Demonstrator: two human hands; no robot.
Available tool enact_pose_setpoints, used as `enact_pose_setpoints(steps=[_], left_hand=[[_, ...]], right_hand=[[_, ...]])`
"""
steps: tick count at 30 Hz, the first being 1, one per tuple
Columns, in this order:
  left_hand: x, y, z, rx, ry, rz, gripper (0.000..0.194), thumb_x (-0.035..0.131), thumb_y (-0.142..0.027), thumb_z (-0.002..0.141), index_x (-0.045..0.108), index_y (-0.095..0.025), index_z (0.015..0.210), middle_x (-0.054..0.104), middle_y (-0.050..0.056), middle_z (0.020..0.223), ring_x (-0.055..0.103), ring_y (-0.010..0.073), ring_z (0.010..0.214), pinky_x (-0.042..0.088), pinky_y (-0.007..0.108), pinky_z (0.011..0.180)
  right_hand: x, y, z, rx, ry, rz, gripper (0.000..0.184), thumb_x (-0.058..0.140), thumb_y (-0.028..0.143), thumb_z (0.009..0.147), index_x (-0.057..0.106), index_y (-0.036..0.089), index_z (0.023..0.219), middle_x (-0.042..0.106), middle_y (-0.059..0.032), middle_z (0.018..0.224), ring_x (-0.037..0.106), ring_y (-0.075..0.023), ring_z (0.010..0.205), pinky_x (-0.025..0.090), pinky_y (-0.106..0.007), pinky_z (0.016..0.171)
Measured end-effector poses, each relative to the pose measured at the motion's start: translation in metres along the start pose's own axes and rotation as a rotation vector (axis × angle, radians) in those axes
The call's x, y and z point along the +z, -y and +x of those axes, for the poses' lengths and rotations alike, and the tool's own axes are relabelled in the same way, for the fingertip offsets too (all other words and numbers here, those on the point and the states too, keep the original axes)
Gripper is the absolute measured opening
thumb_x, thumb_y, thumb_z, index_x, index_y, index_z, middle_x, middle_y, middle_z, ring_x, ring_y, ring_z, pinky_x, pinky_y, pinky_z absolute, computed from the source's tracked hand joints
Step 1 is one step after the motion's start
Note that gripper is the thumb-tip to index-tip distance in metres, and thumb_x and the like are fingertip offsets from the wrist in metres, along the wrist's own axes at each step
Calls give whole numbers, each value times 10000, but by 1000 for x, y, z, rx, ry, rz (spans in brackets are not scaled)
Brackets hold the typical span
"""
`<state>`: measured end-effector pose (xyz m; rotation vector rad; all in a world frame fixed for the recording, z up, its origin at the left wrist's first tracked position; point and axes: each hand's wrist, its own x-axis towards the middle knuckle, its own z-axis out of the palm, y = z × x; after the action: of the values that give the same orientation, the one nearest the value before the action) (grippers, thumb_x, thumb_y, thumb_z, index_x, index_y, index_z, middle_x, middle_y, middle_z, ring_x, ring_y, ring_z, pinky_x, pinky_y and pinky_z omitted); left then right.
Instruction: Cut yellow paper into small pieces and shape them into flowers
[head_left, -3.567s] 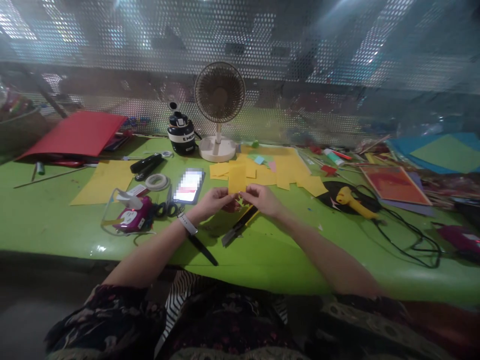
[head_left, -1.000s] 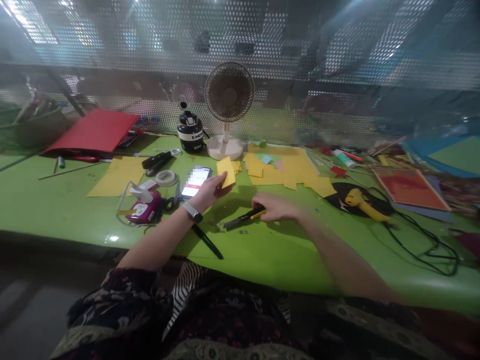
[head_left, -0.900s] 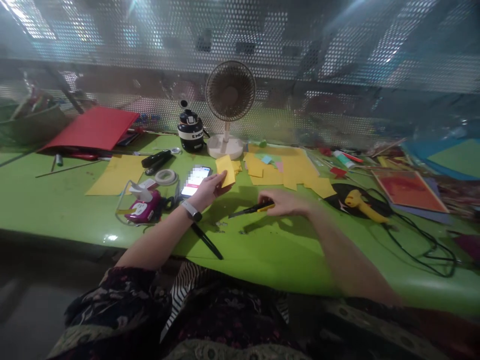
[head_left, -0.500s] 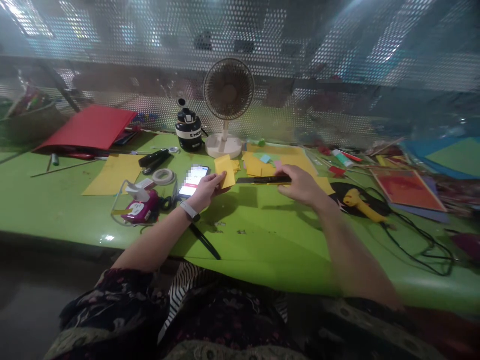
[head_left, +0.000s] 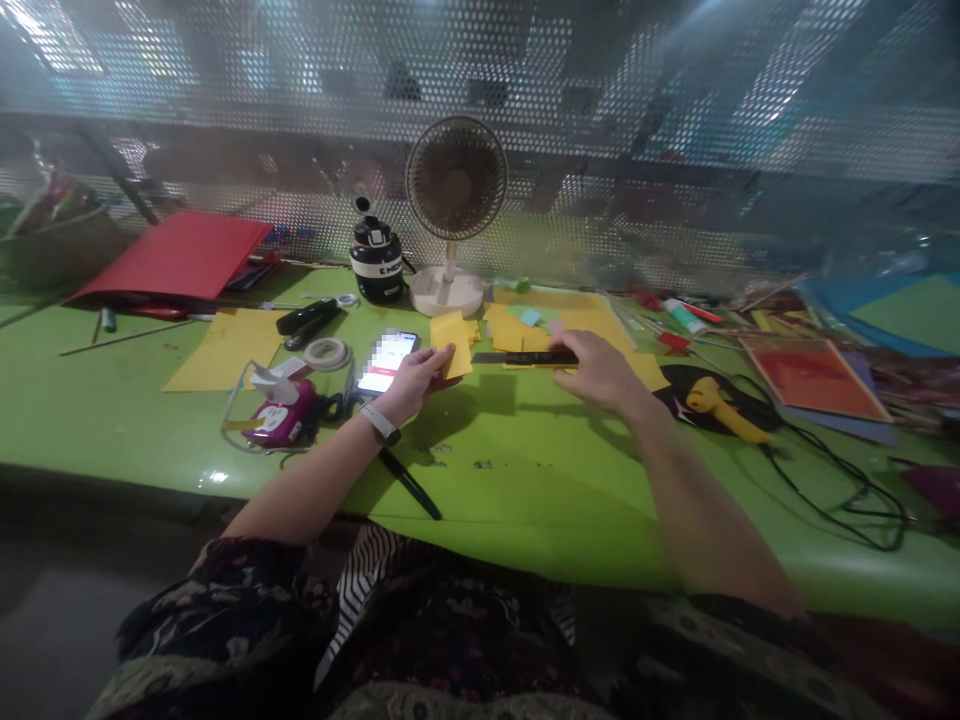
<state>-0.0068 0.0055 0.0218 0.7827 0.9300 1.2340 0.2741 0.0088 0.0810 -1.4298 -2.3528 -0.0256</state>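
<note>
My left hand (head_left: 414, 385) pinches a small piece of folded yellow paper (head_left: 450, 340) between thumb and fingers, above the green table. In my right hand (head_left: 596, 368) is a black utility knife (head_left: 532, 358), held level. Its blade points left and its tip comes close to the paper's right edge; whether they touch I cannot tell. Behind the knife lie several yellow paper pieces (head_left: 510, 328), with a small blue scrap (head_left: 531, 317) on them. A phone (head_left: 388, 362) with a lit screen lies just left of the paper, partly behind my left hand.
A white fan (head_left: 448, 292) and a dark bottle (head_left: 379, 275) stand at the back. On the left are a stapler (head_left: 306, 317), a tape roll (head_left: 327, 353) and a purple device (head_left: 281, 418). A yellow glue gun (head_left: 724, 410) with its black cord lies at right on the green table (head_left: 525, 500).
The knife has turned slightly in my right hand, and its blade tip sits a touch higher. My left hand and the yellow paper have hardly moved.
</note>
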Motion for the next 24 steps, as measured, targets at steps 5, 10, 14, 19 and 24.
enact_pose_setpoints(steps=[5, 10, 14, 19, 24], left_hand=[[2, -2, -2, -16, -14, 0, 260, 792, -312, 759, 645, -99, 784, 670, 72, 860, 650, 126, 744, 616, 296, 736], [-3, 2, 3, -4, 13, 10, 270, 788, -331, 761, 654, -101, 807, 678, 89, 910, 663, 138, 766, 615, 315, 749], [-7, 4, 5, -13, 30, 20, 292, 790, -345, 758, 672, -98, 860, 680, 111, 982, 668, 150, 810, 615, 323, 773], [-7, 5, 5, -5, 37, 21, 297, 795, -349, 752, 665, -98, 842, 676, 105, 972, 662, 143, 802, 621, 333, 782], [-6, 5, 5, 1, 20, 32, 306, 805, -349, 737, 656, -99, 831, 669, 88, 944, 659, 133, 780, 626, 337, 778]], right_hand=[[-7, 2, -2, -3, -14, 46, 271, 567, 199, 701, 621, 211, 966, 684, -112, 1030, 618, -301, 966, 477, -419, 837], [-10, 4, -2, 27, -17, 38, 252, 565, 194, 707, 620, 216, 952, 683, -107, 1004, 616, -291, 934, 478, -406, 814], [-6, 2, -1, 17, 6, 4, 274, 567, 191, 702, 627, 204, 969, 686, -123, 1041, 613, -310, 985, 474, -418, 841], [-1, 0, -1, 3, 2, -23, 298, 552, 198, 712, 630, 189, 999, 686, -129, 1040, 615, -307, 989, 472, -414, 857], [1, 4, -2, -39, -6, -26, 289, 553, 197, 722, 637, 199, 998, 693, -121, 1012, 615, -306, 948, 471, -416, 832]])
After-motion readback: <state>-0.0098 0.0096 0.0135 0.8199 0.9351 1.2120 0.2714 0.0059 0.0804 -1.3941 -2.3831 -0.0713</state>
